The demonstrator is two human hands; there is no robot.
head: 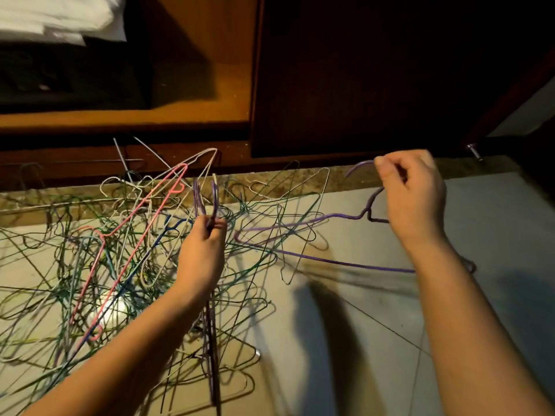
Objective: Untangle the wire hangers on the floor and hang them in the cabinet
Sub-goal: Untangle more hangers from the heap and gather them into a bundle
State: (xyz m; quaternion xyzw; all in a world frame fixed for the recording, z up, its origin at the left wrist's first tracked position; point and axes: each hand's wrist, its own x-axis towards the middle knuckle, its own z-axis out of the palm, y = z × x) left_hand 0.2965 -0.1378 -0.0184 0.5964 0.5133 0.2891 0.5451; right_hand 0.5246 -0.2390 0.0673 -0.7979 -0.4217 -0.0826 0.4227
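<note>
A big tangle of wire hangers (99, 253) in green, white, blue and pink covers the floor on the left. My left hand (204, 253) grips the necks of several purple hangers (213, 196), hooks pointing up, their bodies hanging below my wrist. My right hand (411, 190) pinches the hook of a single purple hanger (300, 225), lifted above the floor; its body stretches left toward the pile and passes behind my right forearm. The open cabinet (186, 115) with its wooden bottom shelf lies ahead at the upper left.
A dark wooden cabinet door (375, 79) stands ahead on the right, with a metal door stop (474, 151) near its lower corner. White folded cloth (57, 16) sits in the cabinet at top left. Pale floor tile (495, 223) spreads on the right.
</note>
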